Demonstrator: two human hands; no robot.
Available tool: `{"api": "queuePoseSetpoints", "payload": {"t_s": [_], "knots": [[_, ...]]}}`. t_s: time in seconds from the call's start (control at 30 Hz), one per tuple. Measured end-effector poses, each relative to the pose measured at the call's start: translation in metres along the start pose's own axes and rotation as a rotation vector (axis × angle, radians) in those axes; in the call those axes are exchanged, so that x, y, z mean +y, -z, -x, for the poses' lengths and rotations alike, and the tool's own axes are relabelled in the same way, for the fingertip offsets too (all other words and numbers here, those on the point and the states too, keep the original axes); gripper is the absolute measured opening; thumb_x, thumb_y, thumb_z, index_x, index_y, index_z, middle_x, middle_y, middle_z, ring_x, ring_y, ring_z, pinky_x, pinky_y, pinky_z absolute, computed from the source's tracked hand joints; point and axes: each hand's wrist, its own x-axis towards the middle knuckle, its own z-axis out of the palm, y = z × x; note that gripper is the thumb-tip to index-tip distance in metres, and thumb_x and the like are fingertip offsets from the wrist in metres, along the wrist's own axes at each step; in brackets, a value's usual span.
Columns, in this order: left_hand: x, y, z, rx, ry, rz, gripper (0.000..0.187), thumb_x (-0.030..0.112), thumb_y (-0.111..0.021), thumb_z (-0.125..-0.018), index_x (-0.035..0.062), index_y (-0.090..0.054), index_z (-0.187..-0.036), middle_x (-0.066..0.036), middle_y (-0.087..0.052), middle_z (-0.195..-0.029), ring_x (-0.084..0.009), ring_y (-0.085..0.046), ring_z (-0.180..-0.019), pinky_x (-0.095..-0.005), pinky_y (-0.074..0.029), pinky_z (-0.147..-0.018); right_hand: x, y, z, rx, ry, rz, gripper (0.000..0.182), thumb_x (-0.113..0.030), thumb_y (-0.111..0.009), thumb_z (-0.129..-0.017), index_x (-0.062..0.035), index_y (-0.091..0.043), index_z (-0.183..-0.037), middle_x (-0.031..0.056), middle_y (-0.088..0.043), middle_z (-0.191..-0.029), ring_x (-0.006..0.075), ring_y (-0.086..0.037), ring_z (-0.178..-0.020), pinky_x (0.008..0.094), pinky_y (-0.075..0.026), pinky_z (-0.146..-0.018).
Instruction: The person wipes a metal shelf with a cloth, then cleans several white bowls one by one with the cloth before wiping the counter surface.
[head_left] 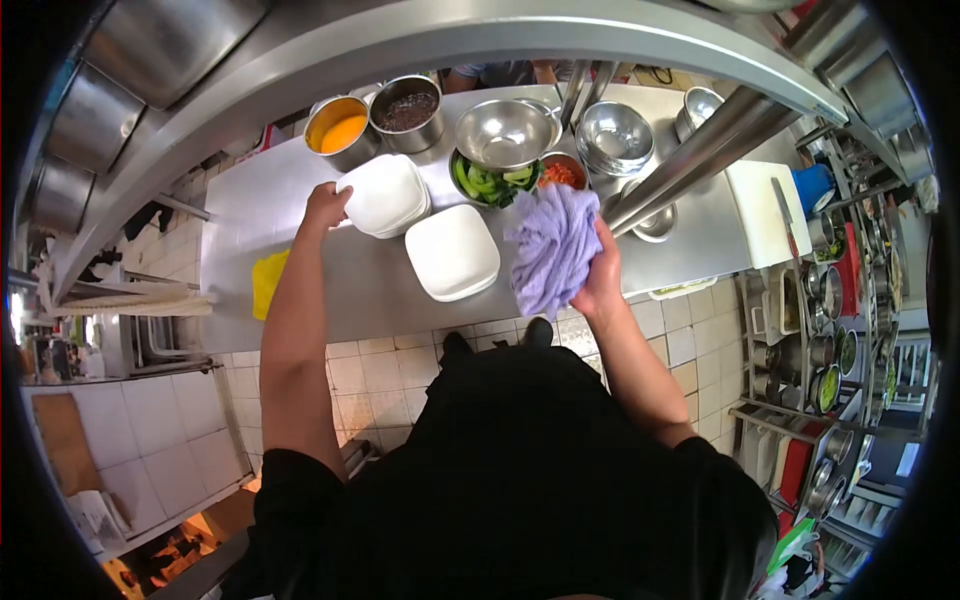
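My right hand is closed around a bunched purple cloth, held over the front of the steel table. At the left edge of a stack of white square dishes is my left hand, its fingers curled against the rim of the top dish. Part of those fingers is hidden by the dish. A second, shorter stack of white square dishes sits just right of the first, between my two hands.
Behind the dishes stand a pot of orange liquid, a pot of dark contents, bowls of green vegetables and chopped red pieces. A metal post crosses the right side. A knife lies on a white cutting board.
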Motion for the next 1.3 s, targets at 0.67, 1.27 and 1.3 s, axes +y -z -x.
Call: {"api": "queuePoseSetpoints", "payload": {"t_s": [0.67, 1.27, 1.3], "knots": [[0.014, -0.097, 0.120, -0.073, -0.169, -0.182, 0.068, 0.063, -0.058, -0.094, -0.0012, -0.066, -0.074, -0.018, -0.061, -0.061, -0.0331, -0.064, -0.061, -0.0435, -0.049, -0.063, 0.066, 0.004, -0.057, -0.097, 0.022, 1.415, 0.058, -0.051, -0.052, -0.102, -0.0034, -0.060, -0.134, 0.0177, -0.064, -0.126, 0.0249, -0.064, -0.116, 0.0357, -0.050, -0.100], [0.044, -0.102, 0.129, 0.003, -0.157, -0.424, 0.064, 0.056, -0.045, -0.101, -0.0009, -0.073, -0.092, -0.027, -0.071, -0.092, -0.0462, -0.068, -0.094, -0.0546, -0.053, -0.084, 0.095, 0.017, -0.088, -0.568, 0.098, 2.374, 0.047, -0.052, -0.056, -0.097, -0.0107, -0.069, -0.116, 0.0147, -0.068, -0.118, 0.0318, -0.066, -0.105, 0.0467, -0.048, -0.096], [0.046, -0.101, 0.129, -0.005, -0.155, -0.436, 0.064, 0.056, -0.045, -0.101, -0.0010, -0.073, -0.092, -0.028, -0.071, -0.093, -0.0464, -0.068, -0.094, -0.0548, -0.053, -0.084, 0.118, 0.034, -0.096, -0.474, 0.470, 2.361, 0.046, -0.050, -0.053, -0.099, -0.0101, -0.069, -0.116, 0.0157, -0.067, -0.120, 0.0325, -0.065, -0.108, 0.0474, -0.046, -0.099]]}}
